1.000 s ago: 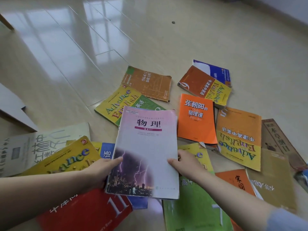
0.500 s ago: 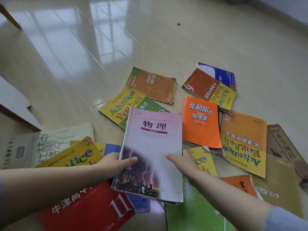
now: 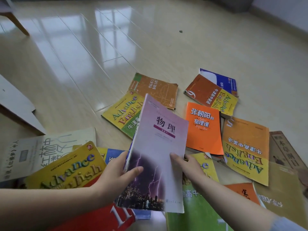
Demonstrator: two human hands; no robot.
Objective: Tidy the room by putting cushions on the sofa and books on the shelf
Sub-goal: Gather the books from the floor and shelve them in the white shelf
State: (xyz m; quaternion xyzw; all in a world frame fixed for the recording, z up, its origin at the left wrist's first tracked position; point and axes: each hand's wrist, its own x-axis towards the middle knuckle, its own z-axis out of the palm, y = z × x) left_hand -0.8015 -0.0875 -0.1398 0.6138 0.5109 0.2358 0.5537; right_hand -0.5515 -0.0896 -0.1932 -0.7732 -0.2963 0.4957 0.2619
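Both hands hold a pink physics book (image 3: 160, 147) with a lightning picture, raised and tilted above the pile. My left hand (image 3: 116, 174) grips its left edge, thumb on the cover. My right hand (image 3: 186, 165) grips its right edge. Several more books lie scattered on the floor: an orange book (image 3: 205, 129), a yellow and orange English book (image 3: 245, 150), a yellow and green English book (image 3: 125, 112), a brown book (image 3: 155, 89), a yellow book (image 3: 66, 167), a red book (image 3: 103, 217) and a green book (image 3: 196, 214).
The glossy beige floor (image 3: 150, 39) stretches away beyond the pile. A wooden furniture leg (image 3: 16, 22) stands at the far left. A flat cardboard piece (image 3: 15, 105) lies at the left. A small dark speck (image 3: 180, 31) sits on the floor.
The pink physics book has come up off the pile and tilted, its left edge lifted. Both hands tightened on its edges. The camera view shifted, showing more floor.
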